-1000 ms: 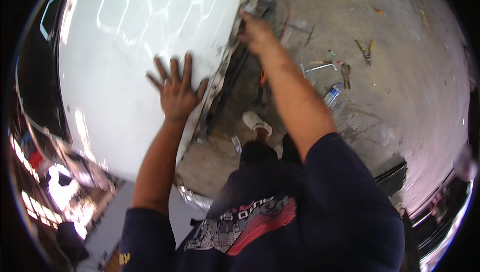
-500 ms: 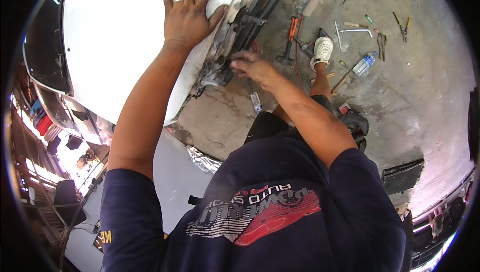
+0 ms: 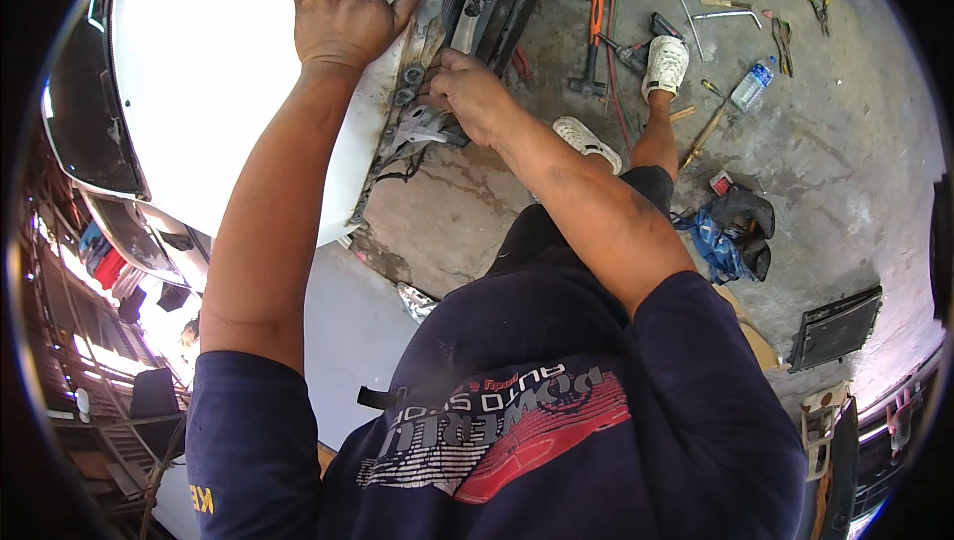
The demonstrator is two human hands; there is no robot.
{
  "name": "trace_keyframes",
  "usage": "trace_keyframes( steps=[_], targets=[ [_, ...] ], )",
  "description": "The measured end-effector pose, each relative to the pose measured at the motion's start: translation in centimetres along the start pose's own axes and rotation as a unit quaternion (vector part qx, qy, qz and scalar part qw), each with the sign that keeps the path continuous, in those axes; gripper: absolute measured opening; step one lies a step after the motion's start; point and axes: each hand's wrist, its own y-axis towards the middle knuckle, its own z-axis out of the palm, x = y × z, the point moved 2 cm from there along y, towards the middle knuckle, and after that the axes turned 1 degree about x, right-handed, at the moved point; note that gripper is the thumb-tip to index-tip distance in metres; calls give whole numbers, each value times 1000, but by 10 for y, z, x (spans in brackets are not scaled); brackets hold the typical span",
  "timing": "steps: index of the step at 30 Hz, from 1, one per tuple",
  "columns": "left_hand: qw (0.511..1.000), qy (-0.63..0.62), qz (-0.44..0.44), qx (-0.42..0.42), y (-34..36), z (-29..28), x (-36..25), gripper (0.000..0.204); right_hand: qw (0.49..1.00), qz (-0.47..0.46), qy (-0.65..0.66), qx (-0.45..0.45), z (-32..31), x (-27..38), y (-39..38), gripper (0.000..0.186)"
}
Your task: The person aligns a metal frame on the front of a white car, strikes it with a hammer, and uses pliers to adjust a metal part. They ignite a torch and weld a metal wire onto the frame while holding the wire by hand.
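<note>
My left hand (image 3: 343, 18) lies spread on the white car hood (image 3: 229, 93), a ring on one finger, its thumb close to the panel's edge. Below and right of it, my right hand (image 3: 462, 98) is bent with curled fingers at the exposed metal front edge (image 3: 412, 78), among bolts and brackets; what its fingertips grip is hidden. A grey metal latch or bracket (image 3: 417, 133) sits just beneath that hand. Dark bars (image 3: 512, 18) run alongside the edge.
On the concrete floor (image 3: 835, 153) lie an orange-handled hammer (image 3: 594, 23), pliers (image 3: 820, 8), a bent wrench (image 3: 725, 13), a water bottle (image 3: 753, 83), hoses and a blue-and-black bag (image 3: 725, 237). My two white shoes stand among them. A dark flat panel (image 3: 835, 326) is at lower right.
The view has shifted and shows more floor. My right hand has moved down the edge from higher up and now curls at it. My left hand stays spread on the hood.
</note>
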Motion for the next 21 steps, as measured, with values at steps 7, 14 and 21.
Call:
trace_keyframes(
  steps=[7,14,21],
  targets=[
    [1000,-2,-8,3,0,-2,-1,83,998,-38,54,4,-5,-12,5,28],
    [1000,-7,-1,-9,-2,1,1,82,989,-50,139,9,-8,-37,11,24],
    [1000,-1,-3,-14,-1,5,1,83,990,-83,102,-50,5,-43,10,27]
  ],
)
